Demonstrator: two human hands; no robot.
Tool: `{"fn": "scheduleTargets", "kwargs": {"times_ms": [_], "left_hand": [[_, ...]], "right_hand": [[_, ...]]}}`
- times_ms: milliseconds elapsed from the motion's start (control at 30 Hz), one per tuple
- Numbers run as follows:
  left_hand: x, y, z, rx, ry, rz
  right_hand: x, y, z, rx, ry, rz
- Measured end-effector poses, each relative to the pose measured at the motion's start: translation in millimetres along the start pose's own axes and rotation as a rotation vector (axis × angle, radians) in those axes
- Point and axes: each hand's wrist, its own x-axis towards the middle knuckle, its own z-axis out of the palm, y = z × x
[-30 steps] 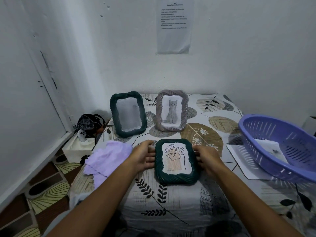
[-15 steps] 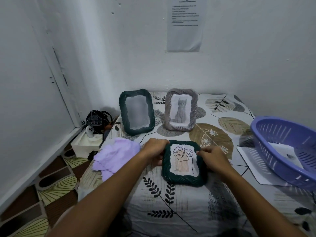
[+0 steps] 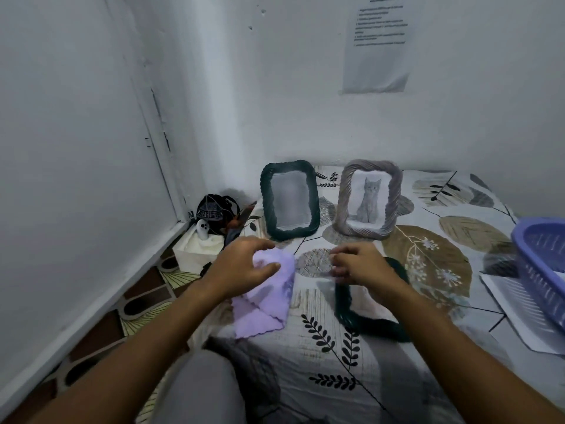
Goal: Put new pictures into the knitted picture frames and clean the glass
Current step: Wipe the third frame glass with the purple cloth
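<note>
Lilac cloth (image 3: 269, 296) at the bed's (image 3: 321, 377) left edge, pinched between thumb and curled fingers of the left hand (image 3: 241, 267). Dark green knitted frame (image 3: 371, 319) flat on the leaf-print sheet, mostly under the right hand (image 3: 360, 264); blurred, grip there impossible to tell. Standing behind, near the wall: another dark green frame (image 3: 289, 200) beside a grey frame (image 3: 368, 199) with a cat picture. Purple basket (image 3: 541, 264) at far right
</note>
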Motion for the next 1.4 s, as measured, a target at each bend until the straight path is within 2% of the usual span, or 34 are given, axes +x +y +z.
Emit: {"fn": "scheduleTargets", "kwargs": {"times_ms": [100,167,300,400,533,733,1000,1133,1233,1400], "left_hand": [[-22.4,-35.0,-12.9,0.092,-0.108,-0.066],[-35.8,-52.7,-15.3,0.132,-0.205,-0.146],[-52.6,-75.0,-8.1,0.145,-0.317,-0.231],[-58.5,-82.7,-1.6,0.099,-0.355,-0.255],[-60.8,-83.1,3.6,0.082,-0.358,-0.241],[-61.7,-84.8,7.5,0.099,-0.356,-0.229],[-56.8,-85.0,9.0,0.122,-0.335,-0.221],[-43.2,-66.4,9.7,0.134,-0.332,-0.202],[-29.1,-47.2,17.2,0.115,-0.332,-0.145],[-2.9,-8.2,39.1,0.12,-0.349,-0.038]], "right_hand": [[17.9,-2.6,32.8,-0.036,-0.089,0.065],[31.5,-0.3,49.9,-0.091,-0.065,0.065],[54.0,3.2,67.4,-0.356,-0.001,0.017],[65.1,4.1,76.5,-0.509,0.031,0.046],[68.2,-2.5,85.8,-0.529,0.003,0.095],[71.2,-8.8,95.2,-0.277,-0.076,0.137],[59.9,-9.3,82.6,0.434,-0.29,0.289],[49.2,-6.8,46.2,0.716,-0.236,0.324],[33.6,-5.1,5.3,0.836,-0.144,0.283],[8.8,-0.1,-70.2,0.836,0.019,0.143]]}}
